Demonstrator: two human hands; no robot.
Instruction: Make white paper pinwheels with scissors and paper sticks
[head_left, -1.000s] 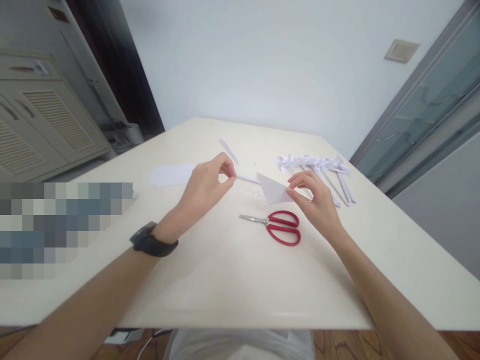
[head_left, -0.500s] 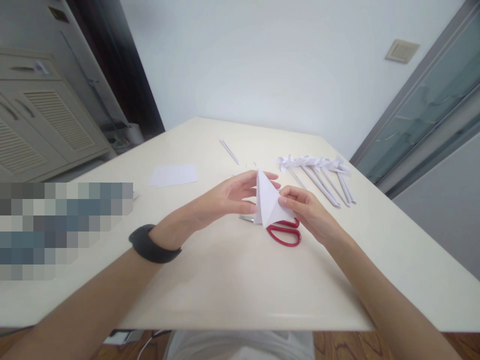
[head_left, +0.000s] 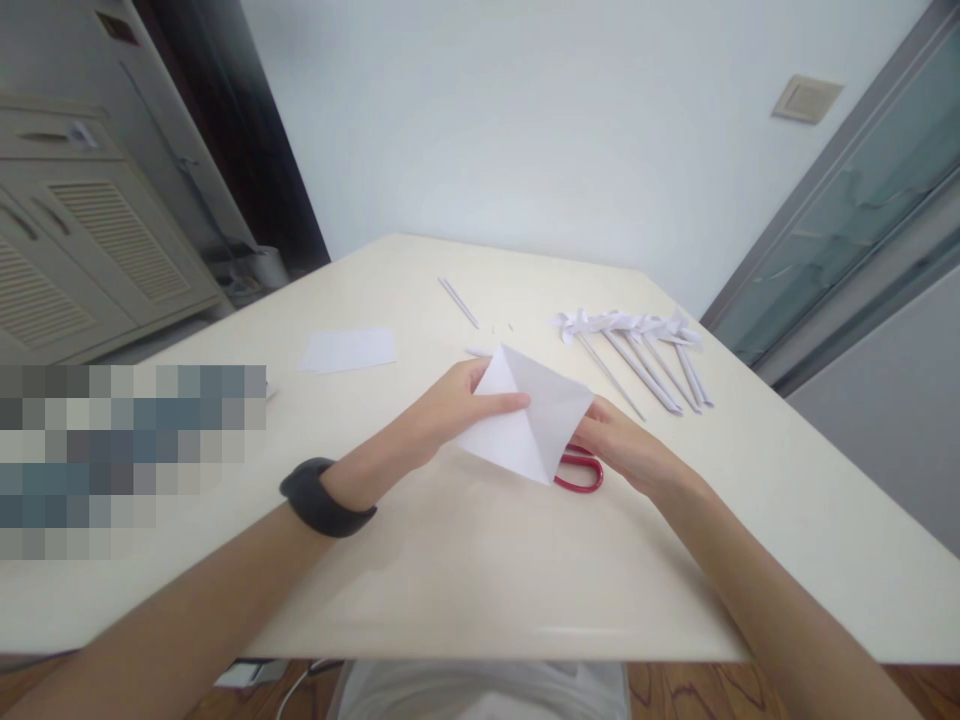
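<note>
A white square sheet of paper (head_left: pixel 547 400) with a crease running across it is held up above the table. My left hand (head_left: pixel 461 405) grips its left side, thumb on the front face and the other fingers hidden behind. At the right edge, my right hand (head_left: pixel 619 440) also holds the paper, its fingertips partly tucked behind the sheet. Under the paper lie scissors with red handles (head_left: pixel 589 488); the sheet covers their blades. A black band (head_left: pixel 326 498) is around my left wrist.
Several paper pinwheels (head_left: pixel 626 325) on rolled paper sticks lie at the right. White paper sheets (head_left: pixel 351 350) rest at the left. Two thin paper sticks (head_left: pixel 458 303) lie farther back, with small scraps near them. A wall (head_left: pixel 510 130) stands behind the table (head_left: pixel 450 590).
The paper, folded up before, is now spread nearly flat and faces me. My left hand, open before, has closed on it. The right hand has shifted slightly lower along its edge.
</note>
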